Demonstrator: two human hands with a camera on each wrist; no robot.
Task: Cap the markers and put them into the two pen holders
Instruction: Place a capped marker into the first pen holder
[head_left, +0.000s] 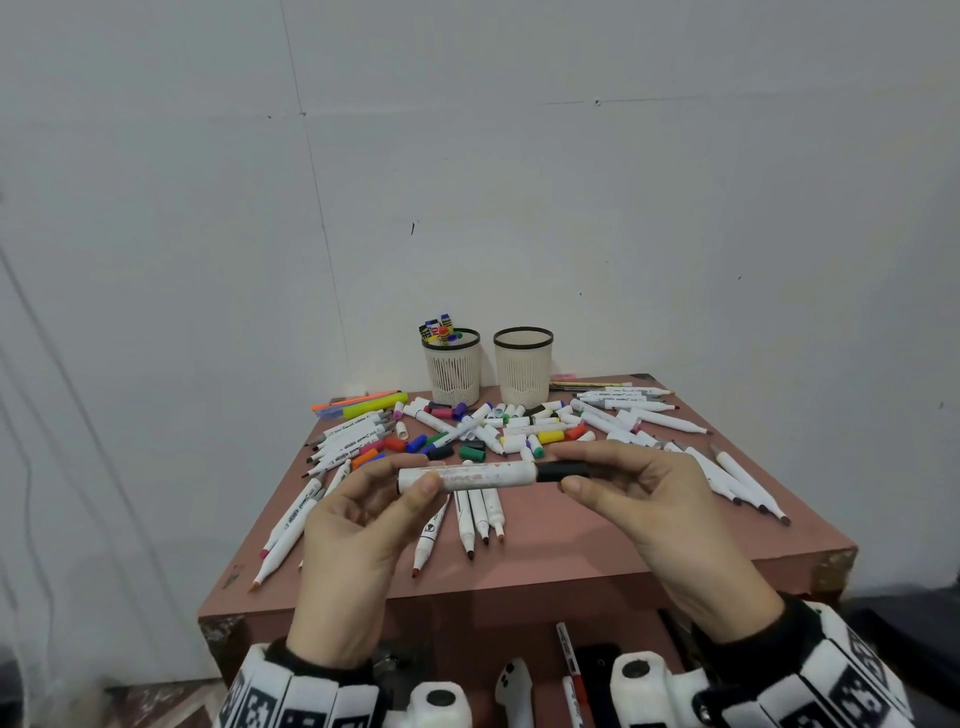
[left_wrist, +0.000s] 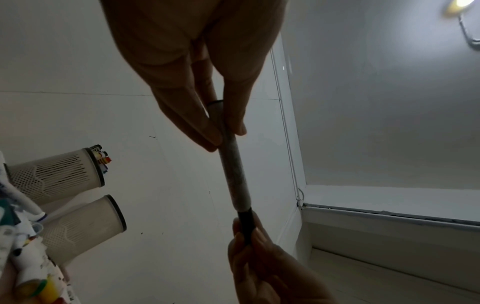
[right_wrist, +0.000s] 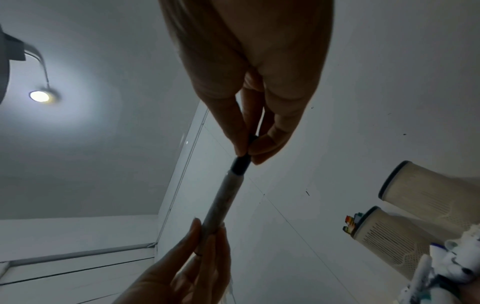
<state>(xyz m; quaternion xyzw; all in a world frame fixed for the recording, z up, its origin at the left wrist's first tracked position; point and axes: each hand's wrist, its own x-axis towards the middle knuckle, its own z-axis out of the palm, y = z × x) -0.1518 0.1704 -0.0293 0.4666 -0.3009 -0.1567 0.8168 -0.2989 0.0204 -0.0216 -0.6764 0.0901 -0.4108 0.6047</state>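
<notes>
both grips pinching one white marker (head_left: 467, 476): left hand (head_left: 358, 525) its smudged, unreadable barrel, right hand (head_left: 660, 514) its black cap (head_left: 562, 471).

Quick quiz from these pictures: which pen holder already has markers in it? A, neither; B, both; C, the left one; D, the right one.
C: in the head view capped markers stick out of the left holder, while nothing shows above the rim of the right holder.
</notes>
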